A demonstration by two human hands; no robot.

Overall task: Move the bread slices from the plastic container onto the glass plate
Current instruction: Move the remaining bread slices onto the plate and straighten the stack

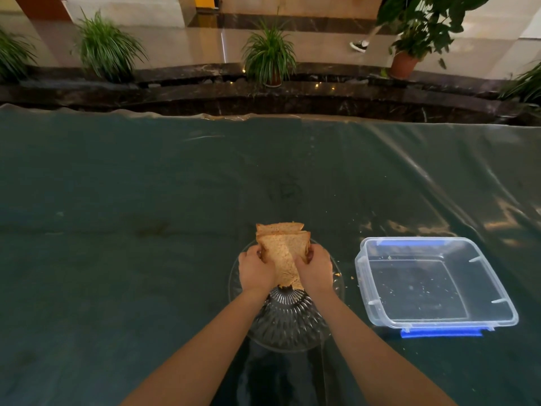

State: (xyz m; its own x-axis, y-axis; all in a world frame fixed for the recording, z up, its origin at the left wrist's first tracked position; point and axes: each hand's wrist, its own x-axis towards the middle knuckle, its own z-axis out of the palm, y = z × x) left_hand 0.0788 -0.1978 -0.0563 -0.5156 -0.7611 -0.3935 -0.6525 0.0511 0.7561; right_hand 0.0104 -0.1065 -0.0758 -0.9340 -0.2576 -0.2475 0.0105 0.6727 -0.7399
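A stack of brown bread slices is held over the ribbed glass plate, near the middle of the table. My left hand grips the stack's left side and my right hand grips its right side. The slices tilt away from me, and their lower edge is close to the plate's centre; I cannot tell whether it touches. To the right stands the clear plastic container with blue clips. It holds only crumbs.
The table is covered by a dark green cloth under clear plastic film. Crumbs lie between plate and container. Beyond the far edge are a dark stone ledge and potted plants.
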